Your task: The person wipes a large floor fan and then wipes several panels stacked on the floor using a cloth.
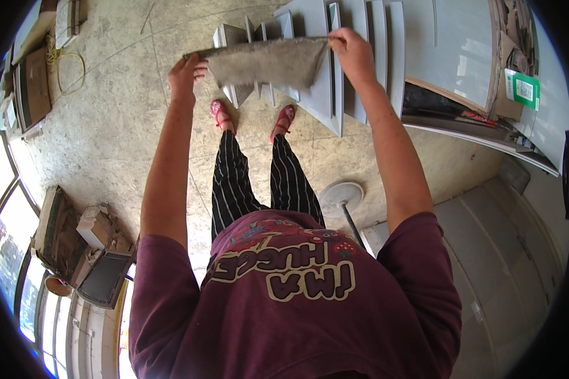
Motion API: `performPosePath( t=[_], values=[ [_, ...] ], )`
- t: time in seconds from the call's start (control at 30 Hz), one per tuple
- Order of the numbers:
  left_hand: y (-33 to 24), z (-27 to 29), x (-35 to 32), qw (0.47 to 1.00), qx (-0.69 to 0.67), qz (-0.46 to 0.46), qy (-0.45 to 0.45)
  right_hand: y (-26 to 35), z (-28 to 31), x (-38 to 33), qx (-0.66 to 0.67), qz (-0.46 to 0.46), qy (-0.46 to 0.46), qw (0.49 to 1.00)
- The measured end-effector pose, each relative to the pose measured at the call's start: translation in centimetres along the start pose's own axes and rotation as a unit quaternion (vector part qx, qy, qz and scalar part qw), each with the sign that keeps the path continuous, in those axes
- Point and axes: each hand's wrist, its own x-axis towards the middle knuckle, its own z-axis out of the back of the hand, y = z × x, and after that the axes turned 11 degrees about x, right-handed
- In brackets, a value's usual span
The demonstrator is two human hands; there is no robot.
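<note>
A worn grey-brown cloth [262,66] hangs stretched between my two hands, its upper edge pulled nearly straight. My left hand [184,77] pinches its left corner, with some fingers spread away from the fabric. At the right corner my right hand [353,54] is closed on the edge. Both arms reach out in front of me. Behind the cloth stand several light grey panels [354,95] on the floor, upright and side by side; the cloth hides part of them. Whether it touches them I cannot tell.
A round metal base with a pole [341,197] stands near my legs on the right. Large pale panels [455,57] and a green card [523,89] are at far right. Cartons [35,88] and a yellow cord [82,69] lie far left; boxes [98,227] stand nearer.
</note>
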Motion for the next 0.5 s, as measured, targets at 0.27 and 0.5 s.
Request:
performPosePath(
  t=[0.27,0.5],
  values=[
    [-2.4,-0.6,1.5,0.998,-0.041,-0.047,-0.027,0.7,-0.4,2.4,0.04,0.0,-0.051,0.998],
    [5.2,-1.0,1.1,0.997,0.039,0.07,-0.001,-3.3,-3.2,-1.5,-0.021,-0.056,-0.001,0.998]
  ],
)
